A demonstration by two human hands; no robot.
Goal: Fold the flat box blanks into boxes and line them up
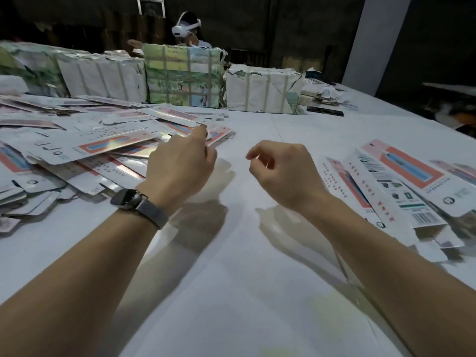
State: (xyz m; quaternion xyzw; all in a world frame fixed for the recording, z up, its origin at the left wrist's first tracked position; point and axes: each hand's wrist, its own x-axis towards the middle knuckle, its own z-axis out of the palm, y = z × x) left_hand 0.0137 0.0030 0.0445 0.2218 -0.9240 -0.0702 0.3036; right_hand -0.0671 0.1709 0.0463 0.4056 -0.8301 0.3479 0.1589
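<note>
A loose heap of flat box blanks [85, 145], white with red and blue print, covers the left of the white table [244, 292]. My left hand [180, 166], with a watch on the wrist, reaches over the heap's right edge; its fingertips touch the corner of a blank [219, 132], and I cannot tell whether they pinch it. My right hand [280, 173] hovers over bare table with fingers loosely curled and nothing in it. Folded boxes [401, 189] lie side by side at the right.
Wrapped and taped bundles [183, 76] stand in a row along the far side. Behind them sits a person wearing a white headset [186, 28]. A dark phone [325, 110] lies at the far right. A white pillar [373, 39] rises beyond the table.
</note>
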